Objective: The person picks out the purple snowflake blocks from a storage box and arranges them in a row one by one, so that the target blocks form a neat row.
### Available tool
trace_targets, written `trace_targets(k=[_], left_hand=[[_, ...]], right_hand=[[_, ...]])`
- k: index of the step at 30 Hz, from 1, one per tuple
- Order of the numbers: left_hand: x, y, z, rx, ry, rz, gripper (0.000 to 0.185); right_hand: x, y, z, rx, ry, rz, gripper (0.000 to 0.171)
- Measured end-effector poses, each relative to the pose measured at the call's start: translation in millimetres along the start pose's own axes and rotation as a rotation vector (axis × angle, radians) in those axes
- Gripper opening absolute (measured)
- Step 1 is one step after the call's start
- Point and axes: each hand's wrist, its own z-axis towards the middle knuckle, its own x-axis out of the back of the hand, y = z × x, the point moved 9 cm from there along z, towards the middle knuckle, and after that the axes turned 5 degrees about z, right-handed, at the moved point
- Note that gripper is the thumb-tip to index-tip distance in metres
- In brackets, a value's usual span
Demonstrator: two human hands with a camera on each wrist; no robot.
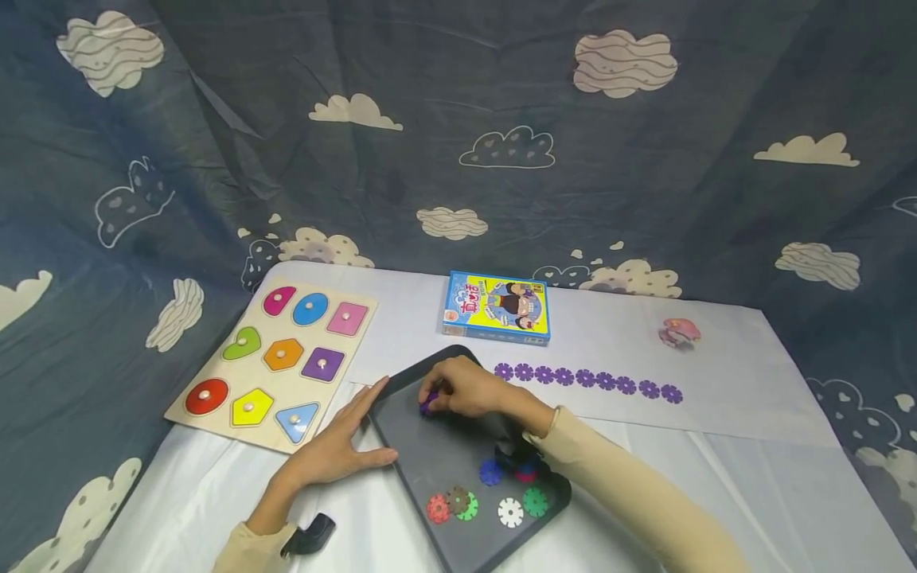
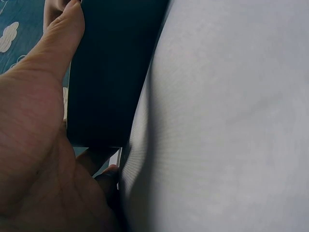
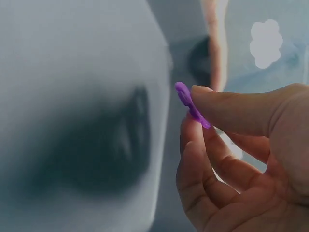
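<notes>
Between thumb and fingers, my right hand (image 1: 469, 387) pinches a purple notched disc (image 3: 192, 104) above the far part of a dark grey tray (image 1: 430, 446). My left hand (image 1: 342, 446) lies along the tray's left edge with fingers extended, thumb against the rim. In the near part of the tray lie several notched discs: a blue disc (image 1: 490, 473), a white disc (image 1: 510, 512), a green disc (image 1: 535, 502), a red disc (image 1: 438, 508) and a brown disc (image 1: 458, 500) overlapping a light green one. Part of the tray is hidden under my right forearm.
A row of several purple discs (image 1: 585, 378) runs right of the tray. Behind it stand a blue and yellow card box (image 1: 496, 308) and a small pink object (image 1: 679, 333). A wooden shape puzzle board (image 1: 272, 362) lies at the left on the white-covered table (image 1: 716, 493).
</notes>
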Motion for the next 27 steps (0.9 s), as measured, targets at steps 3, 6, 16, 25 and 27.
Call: trace_targets(k=[3, 6, 16, 25, 27], left_hand=[[-1.0, 0.3, 0.3, 0.001, -0.001, -0.003, 0.106], [-1.8, 0.2, 0.7, -0.002, 0.003, -0.004, 0.105], [-1.8, 0.3, 0.7, -0.002, 0.004, -0.005, 0.105], [-2.6, -0.1, 1.4, -0.002, 0.0, -0.007, 0.106], [-2.2, -0.9, 1.1, 0.005, -0.002, -0.008, 0.107]], right_hand=[[13, 2, -8, 0.014, 0.043, 0.033, 0.009], [25, 8, -18, 0.004, 0.079, 0.082, 0.009], [55, 35, -61, -0.069, 0.191, 0.154, 0.014], [73, 67, -98, -0.194, 0.269, 0.204, 0.016], [79, 73, -107, -0.224, 0.289, 0.198, 0.018]])
